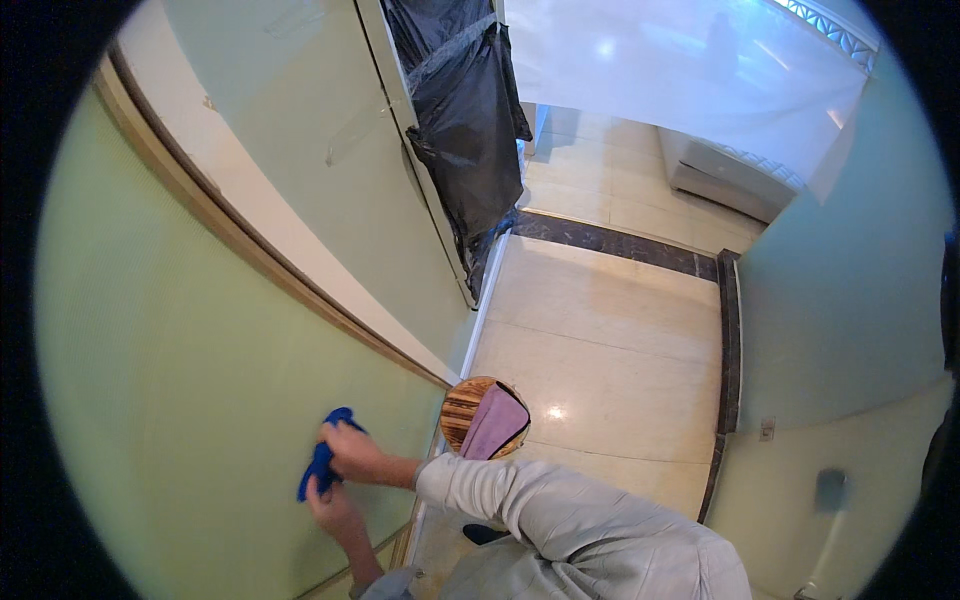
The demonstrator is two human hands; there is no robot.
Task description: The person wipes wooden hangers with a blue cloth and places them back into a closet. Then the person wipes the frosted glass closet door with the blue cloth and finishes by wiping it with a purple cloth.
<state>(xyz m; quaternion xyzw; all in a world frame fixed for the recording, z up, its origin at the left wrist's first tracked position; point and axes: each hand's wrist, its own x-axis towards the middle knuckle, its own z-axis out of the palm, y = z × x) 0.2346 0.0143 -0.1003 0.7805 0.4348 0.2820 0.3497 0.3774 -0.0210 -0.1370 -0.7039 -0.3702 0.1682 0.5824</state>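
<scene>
A bright blue cloth (319, 470) is bunched up against the pale green, finely ribbed panel (200, 350) on my left. My right hand (355, 453), reaching across in a grey sleeve, has its fingers closed on the upper part of the cloth. Just below it, my left hand (335, 512) grips the cloth's lower part between thumb and fingers. Some fingertips are hidden by the cloth and the hands. Close to my right forearm stands a round wooden stool (458, 410) with dark burnt grain, and a folded purple cloth with black edging (495, 422) lies on its top.
A wooden trim strip (240, 232) edges the panel. Black plastic sheeting (465, 130) hangs farther along this wall. Pale floor tiles (600, 350) run to a dark stone strip (620, 243). White sheeting (680, 70) hangs beyond, and a green wall (840, 300) stands at right.
</scene>
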